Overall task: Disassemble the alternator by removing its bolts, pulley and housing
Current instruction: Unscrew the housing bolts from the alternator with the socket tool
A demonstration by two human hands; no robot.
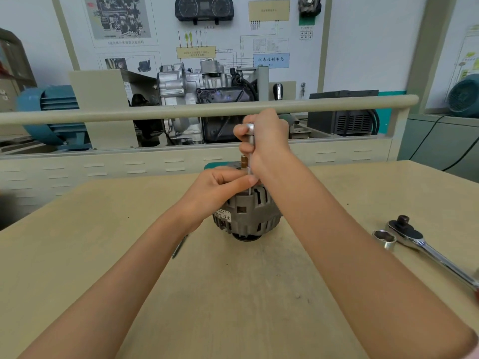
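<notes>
A grey alternator (247,216) stands on the beige table (233,281) with its pulley end down. My right hand (267,141) grips a slim metal driver tool (251,137) held upright over the alternator's top. My left hand (220,187) rests on the top of the housing and pinches the tool's thin shaft between thumb and fingers. A brass-coloured stud (243,161) sticks up just behind my left hand. The bolt under the tool is hidden by my fingers.
A chrome ratchet wrench (425,244) lies at the right of the table with a loose socket (385,238) beside it. A thin metal rod (180,246) lies under my left forearm. Behind the table stand a rail (207,110) and a training rig with a gearbox (197,99).
</notes>
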